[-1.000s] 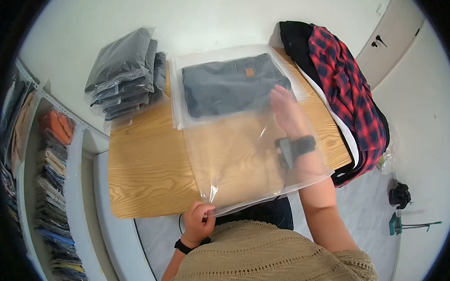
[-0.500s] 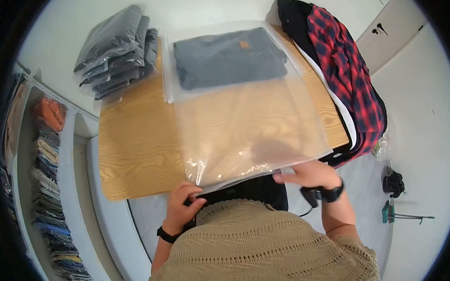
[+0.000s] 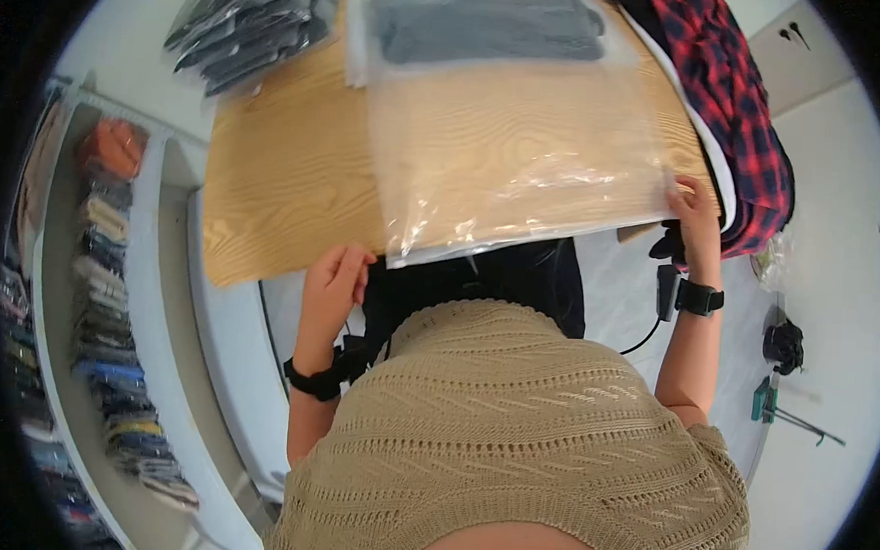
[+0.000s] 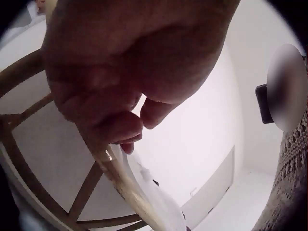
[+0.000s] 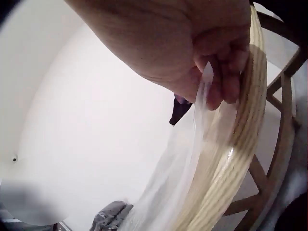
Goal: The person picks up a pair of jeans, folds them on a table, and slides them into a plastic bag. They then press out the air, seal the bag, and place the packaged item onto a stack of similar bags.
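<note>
While the clear bag (image 3: 521, 161) lies flat on the wooden table (image 3: 278, 182), we pinch its near corners, our left hand (image 3: 331, 283) and right hand (image 3: 696, 221) both curling fingers round the plastic.

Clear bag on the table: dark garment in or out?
In. The dark garment lies inside the clear bag at its far end; nearer, only table shows through.
</note>
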